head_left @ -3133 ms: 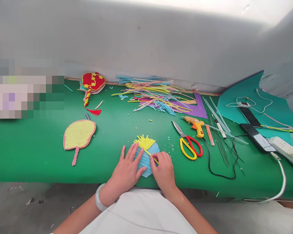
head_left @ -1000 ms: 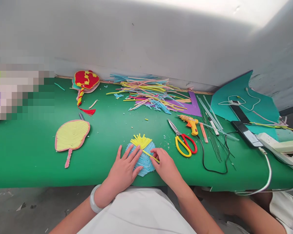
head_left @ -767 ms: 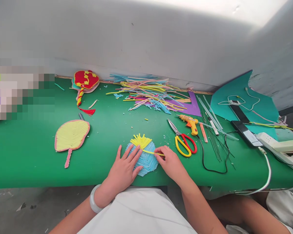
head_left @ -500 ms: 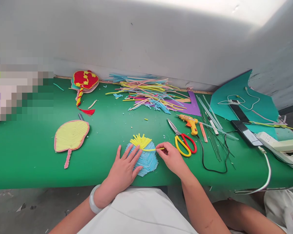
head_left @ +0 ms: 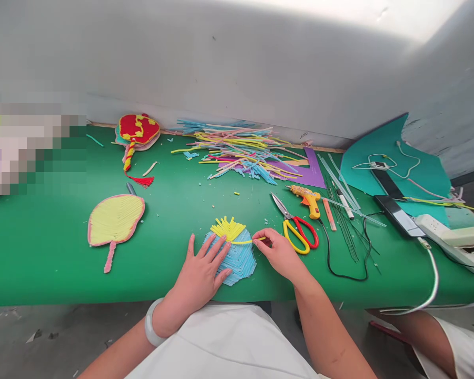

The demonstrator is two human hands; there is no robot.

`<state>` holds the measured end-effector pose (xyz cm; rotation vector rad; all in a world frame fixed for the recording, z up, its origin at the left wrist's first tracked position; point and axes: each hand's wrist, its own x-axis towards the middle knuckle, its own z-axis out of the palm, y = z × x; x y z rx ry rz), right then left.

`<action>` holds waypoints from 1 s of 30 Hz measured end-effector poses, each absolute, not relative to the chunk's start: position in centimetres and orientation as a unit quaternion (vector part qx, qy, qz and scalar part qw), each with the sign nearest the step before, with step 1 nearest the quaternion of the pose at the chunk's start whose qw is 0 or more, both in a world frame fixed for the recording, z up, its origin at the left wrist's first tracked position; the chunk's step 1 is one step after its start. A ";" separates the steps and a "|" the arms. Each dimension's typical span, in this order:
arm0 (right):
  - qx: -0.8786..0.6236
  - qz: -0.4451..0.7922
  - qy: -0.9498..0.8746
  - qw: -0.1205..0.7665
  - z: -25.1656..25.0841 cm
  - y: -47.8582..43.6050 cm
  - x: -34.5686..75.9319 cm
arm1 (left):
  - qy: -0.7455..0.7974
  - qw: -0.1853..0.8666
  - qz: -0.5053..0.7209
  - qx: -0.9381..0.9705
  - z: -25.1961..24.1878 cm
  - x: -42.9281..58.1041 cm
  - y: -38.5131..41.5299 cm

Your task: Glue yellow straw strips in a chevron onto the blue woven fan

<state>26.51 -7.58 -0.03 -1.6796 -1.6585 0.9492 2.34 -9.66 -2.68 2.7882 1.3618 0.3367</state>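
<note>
A blue round panel (head_left: 240,263) built of pipe cleaner strips lies flat near the table's front edge. Short yellow pipe cleaner pieces (head_left: 228,227) fan out on its upper part. My left hand (head_left: 203,266) rests on the panel with fingers spread, its fingertips at the base of the yellow fan. My right hand (head_left: 276,251) pinches the right end of a long yellow pipe cleaner (head_left: 243,242), which runs across the panel toward my left fingertips. Just right of that hand lie scissors (head_left: 298,229) with one yellow and one red handle.
Loose pipe cleaners (head_left: 240,147) are heaped at the back, partly over a purple sheet (head_left: 315,171). A yellow glue gun (head_left: 310,201) lies beyond the scissors, its cord trailing right. At left are a yellow leaf-shaped fan (head_left: 116,220) and a red fan (head_left: 138,129). A power strip (head_left: 454,239) stands right.
Both my hands, the yellow pipe cleaner and the panel look nearly unmoved. At the lower right, another person's arm and leg have shifted to the right.
</note>
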 end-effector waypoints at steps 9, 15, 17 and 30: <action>-0.639 0.371 -0.607 0.294 0.3 -6.4 26.7 | 0.434 0.016 0.114 0.894 -2.4 2.4 -9.5; -0.638 0.376 -0.601 0.300 -0.1 -4.7 26.3 | 0.431 0.011 0.119 0.894 -2.5 2.4 -9.5; -0.636 0.377 -0.603 0.300 -0.1 -4.2 26.1 | 0.430 0.010 0.120 0.895 -2.4 2.4 -9.4; -0.636 0.391 -0.583 0.320 -0.8 -2.2 25.4 | 0.419 0.022 0.128 0.898 -1.9 2.3 -9.2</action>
